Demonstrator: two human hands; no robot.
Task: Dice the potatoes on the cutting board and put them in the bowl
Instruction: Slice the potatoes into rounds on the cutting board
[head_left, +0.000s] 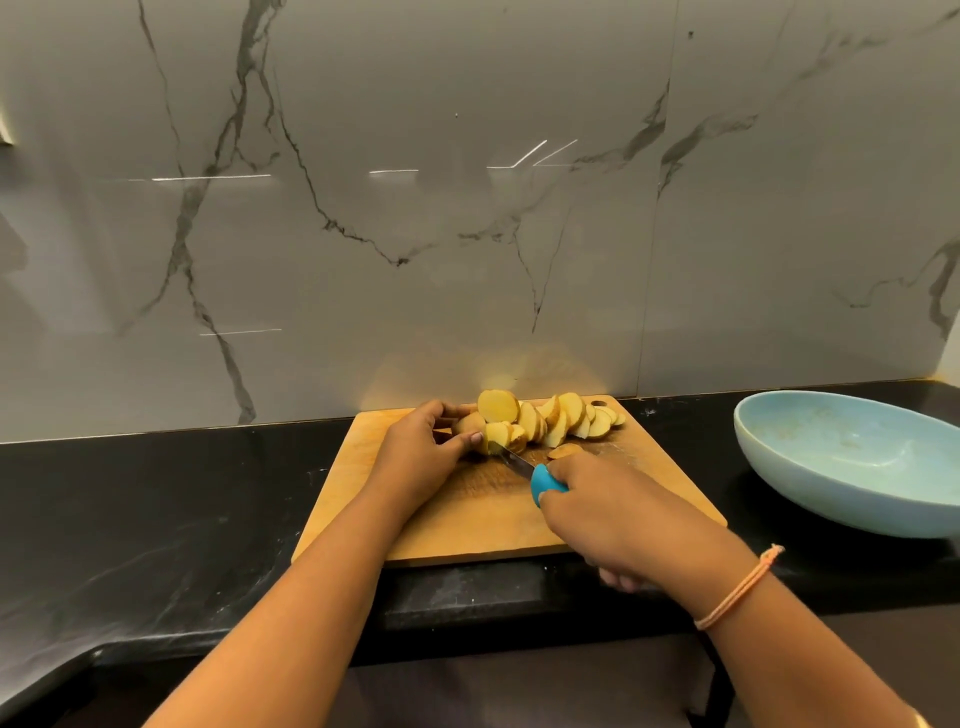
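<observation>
Nearest, a thin peach cord band (737, 587) is worn on the wrist of the right hand (613, 514), whose fingers are curled tightly round the smooth blue handle of a knife (535, 478). Its narrow steel blade (511, 460) is angled up and left, with the tip set against a cut potato face. Beneath, a rectangular wooden cutting board (467, 530), pale and scored, is laid on a glossy black stone counter (156, 519). Farther on, the brown-skinned potato (470, 423) is gripped by the curled left hand (421, 452) near the board's far edge. Just right of it, round pale-yellow potato slices (556, 421) are fanned, overlapping. A wide, shallow, matte light-blue bowl (852, 467) is set apart on the right. Behind, a polished grey-veined marble wall (467, 208) is seen.
</observation>
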